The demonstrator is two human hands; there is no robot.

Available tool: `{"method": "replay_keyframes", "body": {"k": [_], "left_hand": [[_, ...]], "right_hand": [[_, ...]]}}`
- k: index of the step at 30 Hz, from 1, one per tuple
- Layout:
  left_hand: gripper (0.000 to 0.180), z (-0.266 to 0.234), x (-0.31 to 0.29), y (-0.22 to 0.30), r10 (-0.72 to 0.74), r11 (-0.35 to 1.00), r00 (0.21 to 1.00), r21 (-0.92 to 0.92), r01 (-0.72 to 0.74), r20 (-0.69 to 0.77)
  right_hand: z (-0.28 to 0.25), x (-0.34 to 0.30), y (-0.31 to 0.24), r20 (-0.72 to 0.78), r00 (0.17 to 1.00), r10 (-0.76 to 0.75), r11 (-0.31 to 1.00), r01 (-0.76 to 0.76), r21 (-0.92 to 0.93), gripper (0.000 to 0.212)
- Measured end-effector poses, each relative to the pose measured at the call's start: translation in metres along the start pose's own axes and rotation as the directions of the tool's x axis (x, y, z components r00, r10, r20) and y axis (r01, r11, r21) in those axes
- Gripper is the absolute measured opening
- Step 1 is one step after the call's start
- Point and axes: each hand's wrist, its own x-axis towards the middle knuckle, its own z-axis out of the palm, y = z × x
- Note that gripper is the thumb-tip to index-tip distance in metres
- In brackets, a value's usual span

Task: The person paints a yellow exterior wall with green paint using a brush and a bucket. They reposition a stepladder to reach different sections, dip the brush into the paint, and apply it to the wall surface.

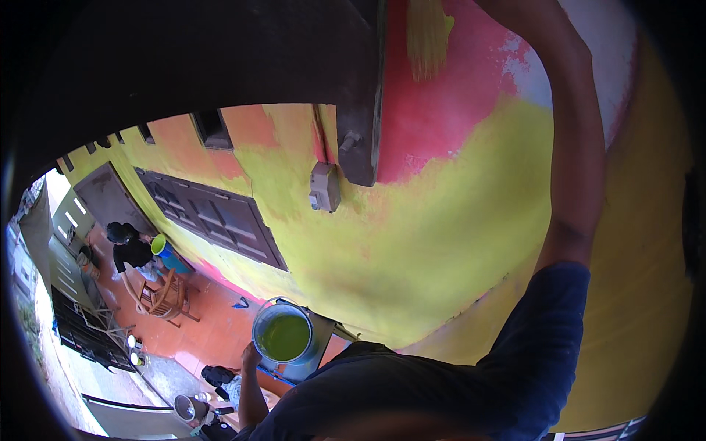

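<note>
My left hand (251, 356) is closed at the near left edge of a paint bucket (257, 337), which I hold low beside my body. Yellow-green paint (285, 338) lies inside it, and a thin wire handle arches over the far rim. My right arm (577, 147) stretches up along the wall, and its hand is cut off by the top edge of the picture. At the top, straw-coloured bristles of a wide brush (426, 40) hang against a pink part of the wall (456, 110); its handle is out of sight. Yellow-green paint covers the wall (441, 235) below.
A dark overhang (220, 51) ends in a post beside a grey electrical box (324, 187). Further off are a closed shuttered window (213, 217), a wooden chair (165, 298), and a person (132, 250) near a blue drum (173, 261). Another person (220, 378) is below left.
</note>
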Motion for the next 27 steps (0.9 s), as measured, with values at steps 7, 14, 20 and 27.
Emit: {"method": "replay_keyframes", "body": {"k": [7,14,20,27], "left_hand": [[0.039,0.001,-0.001,0.002,0.077,0.997,0.996,-0.011,-0.077,-0.048],[0.042,0.006,0.004,-0.006,0.068,0.997,0.998,-0.038,-0.069,-0.017],[0.044,0.012,0.008,-0.014,0.045,0.999,0.999,0.005,-0.045,-0.003],[0.045,0.005,0.001,-0.007,0.037,0.998,0.999,0.058,-0.038,0.02]], "right_hand": [[0.058,-0.083,-0.046,0.222,0.975,-0.029,0.983,0.067,-0.169,0.022],[0.078,-0.148,-0.105,0.511,0.857,-0.068,0.985,-0.023,0.171,0.022],[0.038,-0.038,-0.025,0.08,0.995,0.061,0.974,-0.077,0.211,0.007],[0.067,-0.067,-0.042,0.143,0.989,-0.027,0.974,0.058,-0.217,0.018]]}}
